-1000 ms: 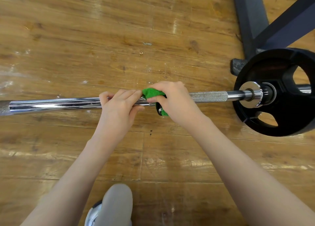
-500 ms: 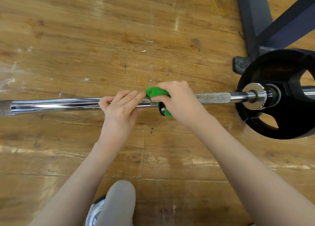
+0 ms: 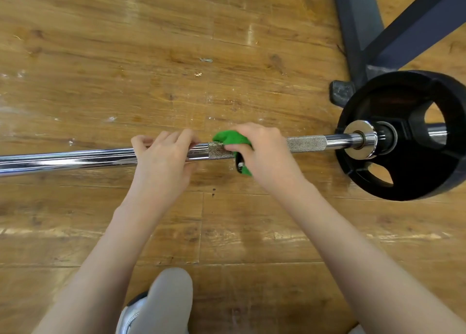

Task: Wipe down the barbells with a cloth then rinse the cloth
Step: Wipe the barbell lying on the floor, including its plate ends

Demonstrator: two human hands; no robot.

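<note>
While the left hand [image 3: 161, 157] curled over the bar [image 3: 75, 158] lying across the wooden floor [image 3: 126, 68], the right hand [image 3: 262, 152] clamped the green cloth [image 3: 230, 138] around it. Wiping well likely called for a snug wrap worked into the rough grip patch [image 3: 306, 144] towards the black plate [image 3: 403, 137].

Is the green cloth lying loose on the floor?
No, the right hand grips the green cloth around the bar.

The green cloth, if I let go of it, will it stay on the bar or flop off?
The green cloth bunches softly under the right hand, so it is probably limp. The barbell is round, polished chrome, so the cloth would likely slide off.
</note>
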